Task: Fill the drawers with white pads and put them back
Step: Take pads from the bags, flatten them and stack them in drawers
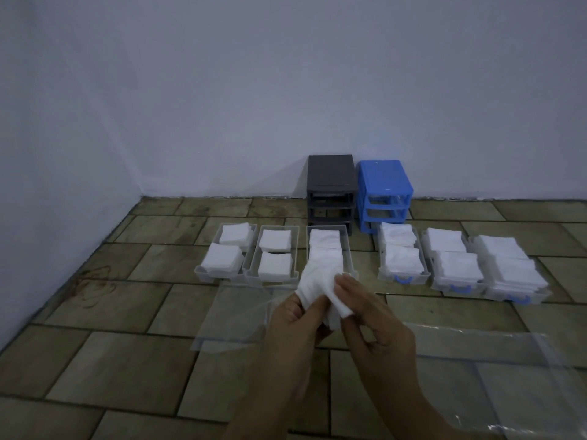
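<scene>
- Far left on the tiled floor (133, 300), two clear drawers sit side by side: the leftmost drawer (203, 270) and the second drawer (254, 272) each carry two stacks of white pads, one behind the other.
- In front of them a clear plastic bag (228, 315) lies flat on the floor, apparently emptied.
- At centre, your left hand (293, 325) curls its fingers around the lower part of a bunch of white pads (317, 289), gripping it from below.
- The third drawer (347, 249) lies directly beyond that bunch, its long axis running away from you toward the grey cabinet (330, 188); pads already fill its far end, and the near end looks open for the bunch you hold.
- Your right hand (378, 315) pinches the bunch's right edge between thumb and fingertips. Both hands are about equally near the drawer, so a short forward reach should land the pads.
- Beside the grey cabinet stands the blue cabinet (385, 195), both with empty slots against the wall.
- Right of centre, three blue-handled drawers (401, 279) sit in a row, packed with pads and seemingly ready to go back.
- At far right, a second plastic sheet (508, 369) spreads over the floor.
</scene>
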